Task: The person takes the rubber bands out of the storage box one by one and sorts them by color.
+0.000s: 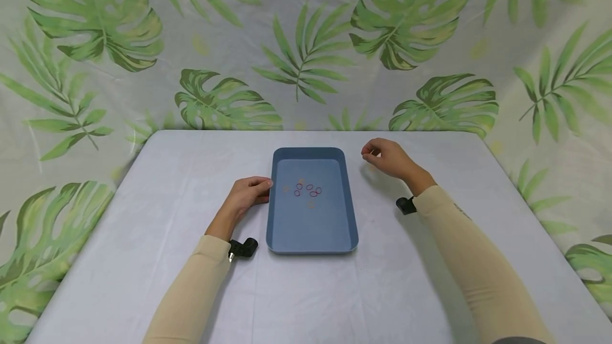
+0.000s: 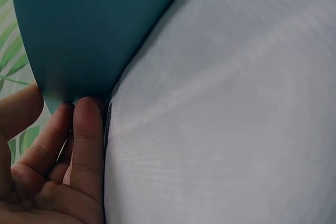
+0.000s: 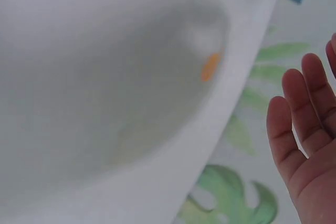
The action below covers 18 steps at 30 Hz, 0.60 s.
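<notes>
A blue rectangular tray lies on the white-covered table. Several thin red loops like small rubber bands lie inside it, with a few fainter orange ones around them. My left hand holds the tray's left side, thumb at the rim and fingertips against the outer wall. To the right of the tray's far corner, my right hand hovers above the cloth, thumb and index finger close together. Below it, the right wrist view shows a blurred orange loop; its other fingers are loosely extended.
The white tablecloth surrounds the tray and ends at a far edge. Behind and beside the table hangs a leaf-patterned curtain. Each wrist wears a small black camera.
</notes>
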Each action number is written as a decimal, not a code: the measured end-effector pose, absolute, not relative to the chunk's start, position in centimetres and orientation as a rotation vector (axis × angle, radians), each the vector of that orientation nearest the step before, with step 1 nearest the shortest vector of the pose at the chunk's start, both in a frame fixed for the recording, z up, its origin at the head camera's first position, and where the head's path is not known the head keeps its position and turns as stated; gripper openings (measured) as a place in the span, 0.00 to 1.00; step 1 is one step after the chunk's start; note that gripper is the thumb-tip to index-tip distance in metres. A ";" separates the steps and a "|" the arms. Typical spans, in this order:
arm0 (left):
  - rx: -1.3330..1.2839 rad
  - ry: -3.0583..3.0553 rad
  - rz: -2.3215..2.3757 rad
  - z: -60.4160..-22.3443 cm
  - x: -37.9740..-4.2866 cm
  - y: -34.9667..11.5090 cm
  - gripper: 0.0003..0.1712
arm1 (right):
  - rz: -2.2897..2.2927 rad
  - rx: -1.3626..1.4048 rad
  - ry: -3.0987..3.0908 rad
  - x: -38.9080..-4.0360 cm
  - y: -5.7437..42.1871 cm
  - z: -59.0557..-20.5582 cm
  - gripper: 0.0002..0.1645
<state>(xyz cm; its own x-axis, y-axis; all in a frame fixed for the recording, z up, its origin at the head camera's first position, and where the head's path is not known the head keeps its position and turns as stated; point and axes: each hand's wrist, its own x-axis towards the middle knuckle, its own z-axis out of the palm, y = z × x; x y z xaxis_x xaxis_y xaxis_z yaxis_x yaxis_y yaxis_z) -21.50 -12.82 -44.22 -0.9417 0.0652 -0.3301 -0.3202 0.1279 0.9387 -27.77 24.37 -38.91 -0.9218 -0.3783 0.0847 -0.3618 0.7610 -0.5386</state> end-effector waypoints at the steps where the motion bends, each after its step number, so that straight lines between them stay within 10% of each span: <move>1: -0.248 2.119 1.887 -44.3 -21.5 -12.8 0.22 | -0.887 -0.633 2.918 -27.7 24.0 -38.6 0.09; 18: -0.235 2.115 1.878 -44.6 -21.7 -12.9 0.23 | -0.943 -0.936 2.836 -25.9 19.3 -36.5 0.07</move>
